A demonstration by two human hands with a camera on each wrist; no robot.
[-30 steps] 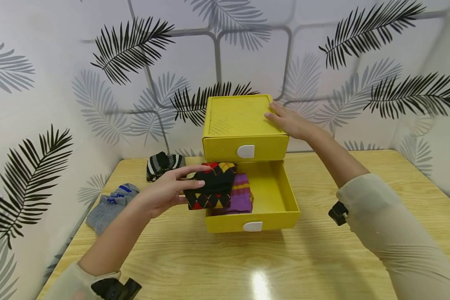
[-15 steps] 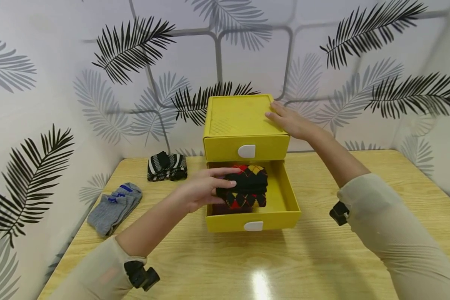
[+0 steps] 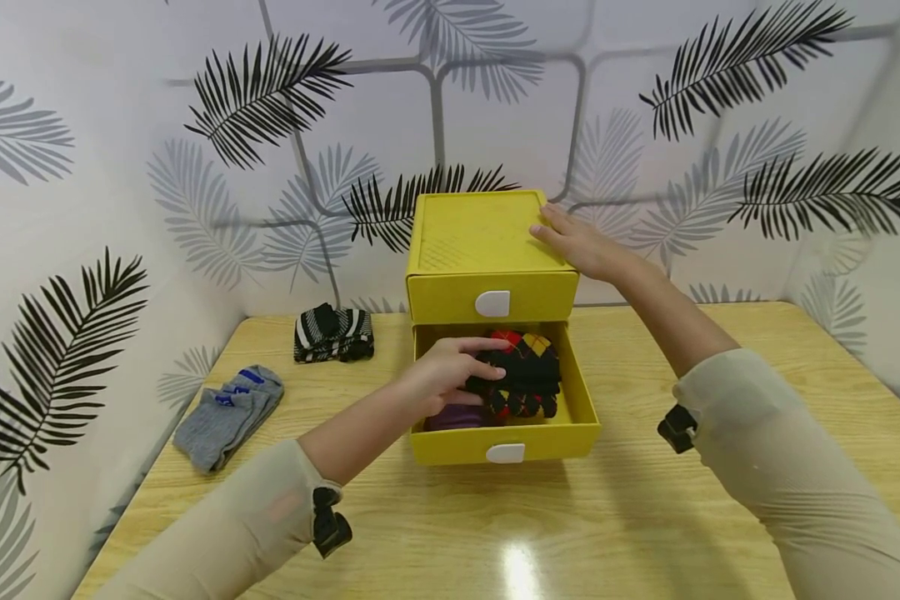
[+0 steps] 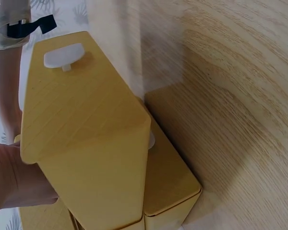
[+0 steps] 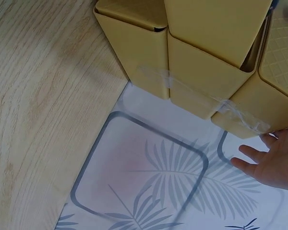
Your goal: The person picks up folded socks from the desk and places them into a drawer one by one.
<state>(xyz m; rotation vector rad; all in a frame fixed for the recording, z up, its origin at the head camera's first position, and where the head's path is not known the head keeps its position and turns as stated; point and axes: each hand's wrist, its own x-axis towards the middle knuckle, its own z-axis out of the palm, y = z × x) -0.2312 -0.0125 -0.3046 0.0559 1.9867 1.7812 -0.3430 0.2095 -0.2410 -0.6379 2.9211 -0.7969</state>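
My left hand (image 3: 450, 375) reaches into the pulled-out yellow drawer (image 3: 543, 442), gripping a folded pair of black argyle socks (image 3: 528, 375) with red and yellow diamonds. Purple socks (image 3: 453, 417) lie below that hand at the drawer's left side. In the left wrist view, the drawer's wall (image 4: 96, 187) hides the socks and most of the left hand (image 4: 24, 177). My right hand (image 3: 577, 242) rests with extended fingers on the top right edge of the yellow drawer cabinet (image 3: 480, 233). The right wrist view has the right hand (image 5: 273, 163) against the cabinet's side.
Grey socks with blue marks (image 3: 228, 417) lie at the table's left side. Black-and-white patterned socks (image 3: 333, 333) sit farther back, left of the cabinet. A shut lower drawer (image 4: 170, 177) shows under the pulled-out one. Behind the wooden table (image 3: 390, 533) stands a leaf-patterned wall (image 3: 495, 125).
My left hand has carried the argyle socks rightward from the drawer's left edge into the drawer, over and past the purple socks. The right hand has stayed on the cabinet.
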